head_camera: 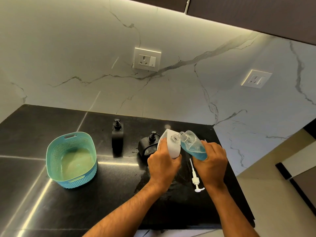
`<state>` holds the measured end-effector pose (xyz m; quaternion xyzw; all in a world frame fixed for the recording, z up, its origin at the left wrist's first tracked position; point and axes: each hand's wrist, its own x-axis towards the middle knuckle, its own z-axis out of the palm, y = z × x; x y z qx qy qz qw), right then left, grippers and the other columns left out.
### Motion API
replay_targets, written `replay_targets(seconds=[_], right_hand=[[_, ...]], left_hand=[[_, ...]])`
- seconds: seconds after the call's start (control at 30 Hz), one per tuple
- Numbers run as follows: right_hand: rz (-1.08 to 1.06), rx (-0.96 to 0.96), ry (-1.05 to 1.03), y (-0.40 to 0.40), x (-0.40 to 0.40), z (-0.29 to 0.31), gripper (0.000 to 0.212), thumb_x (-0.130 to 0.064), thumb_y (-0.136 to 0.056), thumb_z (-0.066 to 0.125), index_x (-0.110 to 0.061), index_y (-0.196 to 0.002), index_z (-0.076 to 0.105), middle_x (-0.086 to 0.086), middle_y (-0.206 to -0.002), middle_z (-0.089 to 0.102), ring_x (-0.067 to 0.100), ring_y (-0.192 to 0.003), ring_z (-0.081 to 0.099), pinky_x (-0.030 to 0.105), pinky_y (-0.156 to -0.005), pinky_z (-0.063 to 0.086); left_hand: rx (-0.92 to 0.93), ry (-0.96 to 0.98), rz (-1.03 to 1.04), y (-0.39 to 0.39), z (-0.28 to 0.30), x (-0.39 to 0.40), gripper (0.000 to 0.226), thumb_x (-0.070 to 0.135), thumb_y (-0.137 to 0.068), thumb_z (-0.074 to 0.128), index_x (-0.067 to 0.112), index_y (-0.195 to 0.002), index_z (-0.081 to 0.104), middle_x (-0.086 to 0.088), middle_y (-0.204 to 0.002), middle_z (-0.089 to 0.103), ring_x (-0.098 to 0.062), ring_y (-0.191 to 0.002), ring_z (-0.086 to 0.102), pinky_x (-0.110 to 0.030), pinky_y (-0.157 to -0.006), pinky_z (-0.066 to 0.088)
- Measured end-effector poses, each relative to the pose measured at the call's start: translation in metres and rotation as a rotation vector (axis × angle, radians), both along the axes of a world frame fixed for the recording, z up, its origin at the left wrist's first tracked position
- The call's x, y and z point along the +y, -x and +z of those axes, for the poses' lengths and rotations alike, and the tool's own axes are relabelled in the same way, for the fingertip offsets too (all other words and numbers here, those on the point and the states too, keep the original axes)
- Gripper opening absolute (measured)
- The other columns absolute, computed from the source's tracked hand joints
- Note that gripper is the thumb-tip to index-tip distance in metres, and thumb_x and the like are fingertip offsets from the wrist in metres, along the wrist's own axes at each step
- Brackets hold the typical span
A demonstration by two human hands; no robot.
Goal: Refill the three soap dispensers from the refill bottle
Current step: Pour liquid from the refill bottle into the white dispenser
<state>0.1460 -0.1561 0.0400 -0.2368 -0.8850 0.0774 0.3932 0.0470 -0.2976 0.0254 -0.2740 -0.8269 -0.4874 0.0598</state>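
Note:
My left hand (163,164) grips a white soap dispenser (171,142) with its clear threaded neck uncovered. A clear refill bottle (193,144) holding blue liquid is gripped by my right hand (211,162), tilted left so that its open mouth sits right beside the dispenser's neck. The blue liquid lies in the bottle's lower part. The white pump head (195,178) lies flat on the counter between my forearms. Two black dispensers with pumps on stand behind: a tall one (117,137) and a short one (147,145).
A teal perforated basket (51,156) stands on the black stone counter (106,194) to the left. The marble backsplash carries two sockets (147,59). The counter's right edge (234,177) drops off close beside my right hand.

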Motion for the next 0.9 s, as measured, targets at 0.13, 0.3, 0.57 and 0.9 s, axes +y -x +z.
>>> replay_targets(seconds=[0.13, 0.3, 0.57, 0.9], right_hand=[[-0.005, -0.016, -0.023, 0.0, 0.0, 0.001, 0.06, -0.042, -0.076, 0.078, -0.004, -0.121, 0.068, 0.011, -0.108, 0.069, 0.025, -0.098, 0.065, 0.031, -0.073, 0.057], [-0.014, -0.046, -0.07, 0.0, 0.002, 0.003, 0.061, -0.039, -0.074, 0.082, -0.004, -0.122, 0.067, 0.013, -0.109, 0.069, 0.028, -0.1, 0.065, 0.03, -0.074, 0.055], [-0.027, -0.082, -0.137, -0.001, 0.009, 0.006, 0.063, -0.029, -0.069, 0.092, -0.005, -0.121, 0.067, 0.012, -0.108, 0.067, 0.027, -0.1, 0.063, 0.028, -0.075, 0.051], [-0.005, -0.094, -0.193, 0.001, 0.012, 0.016, 0.064, -0.028, -0.067, 0.093, -0.004, -0.12, 0.067, 0.014, -0.107, 0.068, 0.03, -0.094, 0.064, 0.036, -0.069, 0.057]], left_hand=[[0.001, 0.015, 0.005, 0.0, -0.001, 0.0, 0.089, 0.046, -0.079, 0.086, 0.014, -0.152, 0.045, -0.006, -0.135, 0.068, -0.023, -0.106, 0.074, -0.026, -0.086, 0.061], [-0.005, 0.023, 0.011, -0.001, -0.001, 0.0, 0.088, 0.044, -0.078, 0.087, 0.013, -0.15, 0.048, -0.007, -0.134, 0.068, -0.025, -0.105, 0.074, -0.028, -0.085, 0.062], [0.002, 0.025, 0.008, 0.0, 0.002, 0.0, 0.088, 0.044, -0.079, 0.086, 0.014, -0.151, 0.046, -0.005, -0.132, 0.069, -0.021, -0.103, 0.074, -0.023, -0.084, 0.059], [0.012, 0.034, 0.008, 0.002, 0.002, 0.0, 0.088, 0.042, -0.079, 0.087, 0.012, -0.151, 0.046, -0.008, -0.137, 0.066, -0.025, -0.107, 0.073, -0.028, -0.087, 0.061]])
